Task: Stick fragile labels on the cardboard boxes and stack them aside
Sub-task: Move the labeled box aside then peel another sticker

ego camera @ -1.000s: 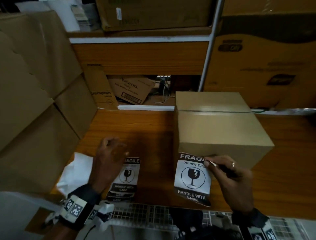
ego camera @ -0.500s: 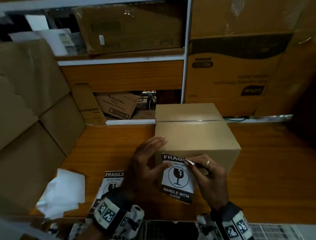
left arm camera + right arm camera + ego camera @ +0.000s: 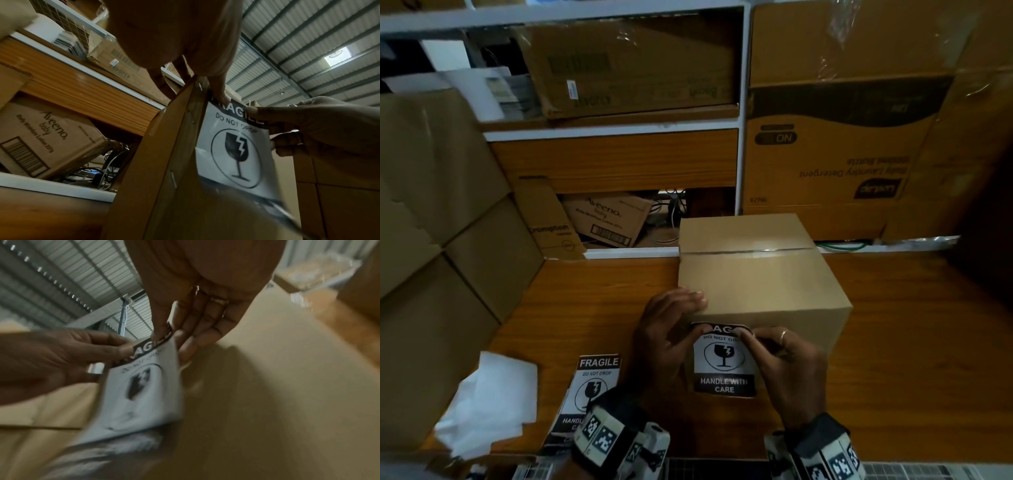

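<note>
A: What do I have in view on the table (image 3: 585, 308)?

B: A sealed box (image 3: 753, 274), tape seam across its top, standing on the wood just ahead of my hands. A label (image 3: 722, 363) hangs against its near face, printed FRAGILE, DO NOT DROP, HANDLE WITH CARE.

A: How is my left hand (image 3: 664, 339) set?

B: Fingers spread and fairly straight over the box's near top edge; the thumb presses the label's upper left corner. In the left wrist view the thumb tip sits on the black FRAGILE band (image 3: 236, 112).

A: And my right hand (image 3: 784, 363)?

B: Thumb and forefinger pinch the label's upper right corner, other fingers curled behind the sheet. A ring (image 3: 784, 334) shows on one finger.

A: Is the label stuck flat?

B: I cannot tell; its lower part appears to lift away from the cardboard in the left wrist view.

A: Anything else nearby?

B: A pile of labels (image 3: 594, 383) lies left of my left wrist, white paper (image 3: 489, 404) beyond it, plain boxes (image 3: 431, 240) stacked at far left.
</note>
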Tool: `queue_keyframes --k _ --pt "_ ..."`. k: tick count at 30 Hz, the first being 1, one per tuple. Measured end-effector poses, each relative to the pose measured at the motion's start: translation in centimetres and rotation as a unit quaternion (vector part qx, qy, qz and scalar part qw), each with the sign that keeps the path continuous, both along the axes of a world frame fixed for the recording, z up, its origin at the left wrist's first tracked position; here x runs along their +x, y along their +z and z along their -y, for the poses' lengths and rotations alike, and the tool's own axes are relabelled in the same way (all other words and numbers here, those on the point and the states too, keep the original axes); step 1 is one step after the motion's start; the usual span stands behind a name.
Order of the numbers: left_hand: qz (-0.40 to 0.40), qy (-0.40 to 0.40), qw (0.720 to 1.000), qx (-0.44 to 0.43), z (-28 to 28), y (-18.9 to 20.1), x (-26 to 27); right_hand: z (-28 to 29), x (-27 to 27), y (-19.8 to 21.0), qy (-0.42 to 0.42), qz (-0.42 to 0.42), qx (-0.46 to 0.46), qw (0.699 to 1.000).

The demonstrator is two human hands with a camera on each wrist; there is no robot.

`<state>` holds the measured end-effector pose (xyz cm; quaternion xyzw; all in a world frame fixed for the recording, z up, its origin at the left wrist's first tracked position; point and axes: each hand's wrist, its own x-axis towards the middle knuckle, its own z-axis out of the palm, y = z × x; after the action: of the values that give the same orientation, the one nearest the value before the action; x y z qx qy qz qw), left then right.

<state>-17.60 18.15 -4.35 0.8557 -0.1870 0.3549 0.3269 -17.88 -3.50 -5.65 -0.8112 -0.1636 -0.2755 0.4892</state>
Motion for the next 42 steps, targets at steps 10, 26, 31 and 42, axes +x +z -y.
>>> queue_keyframes --k 10,26,31,42 --pt "0.002 0.005 1.0 -0.025 0.3 0.1 0.0 0.3 0.9 1.2 -0.123 0.123 -0.134 0.976" --pt "0.015 -0.032 0.999 0.026 -0.3 -1.4 0.3 1.5 4.4 -0.2 -0.068 0.18 -0.143 0.971" --pt "0.0 -0.009 0.996 0.084 -0.3 -2.9 0.4 2.5 4.6 -1.9 -0.075 0.16 -0.282 0.943" --pt "0.007 0.092 0.971 0.22 -0.4 -3.3 0.2 2.1 4.4 -2.7 -0.107 0.144 -0.325 0.929"
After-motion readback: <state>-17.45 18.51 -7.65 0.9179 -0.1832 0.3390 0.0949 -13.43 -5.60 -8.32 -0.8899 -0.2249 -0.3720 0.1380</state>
